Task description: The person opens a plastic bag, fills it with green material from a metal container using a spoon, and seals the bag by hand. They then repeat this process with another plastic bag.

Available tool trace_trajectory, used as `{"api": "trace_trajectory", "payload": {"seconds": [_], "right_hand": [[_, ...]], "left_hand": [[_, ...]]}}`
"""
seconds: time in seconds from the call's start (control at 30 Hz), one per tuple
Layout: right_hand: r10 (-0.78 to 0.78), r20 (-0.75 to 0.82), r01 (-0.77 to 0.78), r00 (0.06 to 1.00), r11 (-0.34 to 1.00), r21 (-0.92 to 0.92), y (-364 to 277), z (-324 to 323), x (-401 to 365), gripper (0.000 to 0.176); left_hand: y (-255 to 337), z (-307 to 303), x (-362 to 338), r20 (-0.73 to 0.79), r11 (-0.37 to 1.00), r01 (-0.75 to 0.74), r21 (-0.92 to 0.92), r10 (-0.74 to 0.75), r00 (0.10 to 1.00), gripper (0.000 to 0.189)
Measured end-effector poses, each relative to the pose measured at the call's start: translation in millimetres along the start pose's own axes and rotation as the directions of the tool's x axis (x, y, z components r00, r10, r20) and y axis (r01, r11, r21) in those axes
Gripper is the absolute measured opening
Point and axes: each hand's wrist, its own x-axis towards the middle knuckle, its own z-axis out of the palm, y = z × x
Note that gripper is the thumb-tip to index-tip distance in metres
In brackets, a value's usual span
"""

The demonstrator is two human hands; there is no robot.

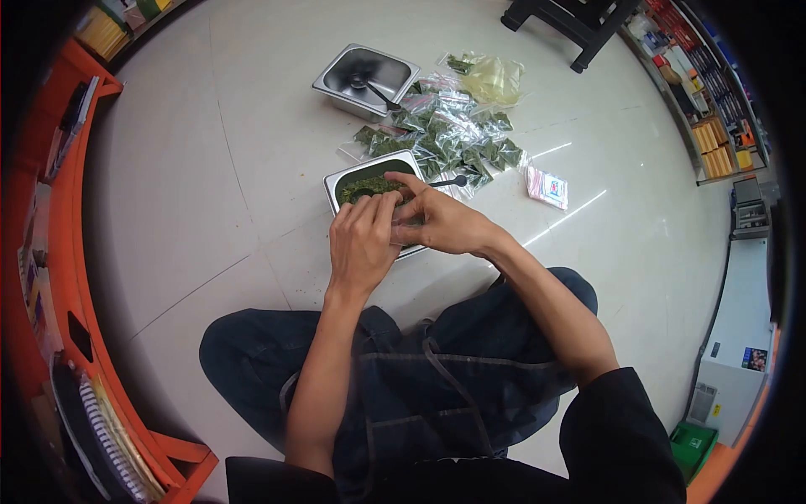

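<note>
My left hand (365,239) and my right hand (445,220) meet over a metal container (333,180) holding chopped green leaves (359,190). Both hands have bent fingers around a small clear plastic bag, mostly hidden between them. A black-handled spoon (449,181) lies across the container's right side. Just beyond it, many small clear bags of green leaves (453,130) lie heaped on the floor.
An empty-looking metal container (369,63) with a black spoon (382,95) stands behind. Nearby are a yellowish plastic bag (494,81) and a packet of bags (547,187). Orange shelving (75,244) is at left, a black stool (579,25) at top right, shelves (709,101) at right.
</note>
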Motion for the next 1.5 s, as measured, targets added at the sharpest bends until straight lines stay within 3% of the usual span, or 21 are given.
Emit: {"api": "trace_trajectory", "payload": {"seconds": [0.13,0.2,0.23,0.3,0.33,0.4,0.5,0.53,0.6,0.73,0.8,0.9,1.03,1.13,1.2,1.43,1.5], "right_hand": [[-0.011,-0.091,0.005,0.996,0.998,-0.056,-6,0,-2,0.021],[-0.039,0.054,0.037,0.998,0.999,0.036,-10,-8,2,0.017],[-0.039,0.052,0.037,0.998,0.999,0.037,-7,-9,4,0.017],[-0.196,0.081,0.208,0.977,0.960,-0.189,2,-8,5,0.012],[-0.195,0.079,0.206,0.978,0.960,-0.190,-1,-5,5,0.012],[-0.384,-0.024,0.351,0.923,0.867,-0.353,-5,3,6,0.021],[-0.405,-0.101,0.336,0.909,0.852,-0.401,-12,2,5,0.018],[-0.405,-0.103,0.335,0.908,0.853,-0.400,-11,3,6,0.018],[-0.401,-0.185,0.312,0.897,0.872,-0.377,-8,3,7,0.019],[-0.326,-0.104,0.302,0.940,0.934,-0.191,-6,1,6,0.019],[-0.302,0.020,0.302,0.953,0.951,-0.072,3,2,8,0.020],[-0.324,-0.074,0.298,0.943,0.924,-0.239,8,9,7,0.017],[-0.213,-0.116,0.179,0.970,0.951,-0.252,5,6,2,0.018],[-0.219,-0.075,0.205,0.973,0.966,-0.158,-1,0,3,0.021],[-0.088,0.035,0.083,0.996,0.991,0.109,-1,-3,5,0.022],[0.014,0.034,-0.014,0.999,1.000,-0.010,6,8,2,0.022],[-0.093,0.034,0.092,0.995,0.995,0.034,11,9,4,0.025]], "left_hand": [[1,-1,2,-0.031,1.000,0.000,0.011,0.000,1.000,0.037],[-2,1,1,-0.061,0.998,-0.004,-0.062,0.001,0.998,0.039],[-2,1,1,-0.059,0.998,-0.006,-0.063,0.003,0.998,0.039],[-1,1,0,-0.007,0.998,-0.038,-0.056,0.037,0.999,0.043],[0,1,0,-0.007,0.998,-0.040,-0.058,0.039,0.999,0.043],[2,0,0,0.044,0.997,-0.043,-0.059,0.045,0.998,0.048],[6,-6,5,-0.003,0.998,-0.064,-0.024,0.064,0.998,0.052],[7,-7,7,-0.002,0.998,-0.065,-0.024,0.065,0.998,0.052],[8,-8,11,-0.155,0.994,-0.105,0.016,0.106,0.982,0.052],[-4,-3,0,-0.094,0.999,-0.039,0.005,0.040,0.995,0.051],[-2,-3,-1,-0.050,0.998,-0.068,0.005,0.068,0.996,0.050],[2,0,0,-0.076,0.996,-0.091,0.005,0.091,0.993,0.051],[5,-1,5,-0.106,0.993,-0.113,0.015,0.114,0.988,0.050],[1,0,2,-0.097,0.999,-0.044,-0.008,0.043,0.994,0.048],[0,-2,0,-0.057,0.999,-0.040,0.011,0.040,0.998,0.042],[-3,2,1,-0.119,0.994,-0.107,0.034,0.110,0.987,0.033],[-3,2,1,-0.117,0.995,-0.093,0.034,0.097,0.988,0.031]]}}
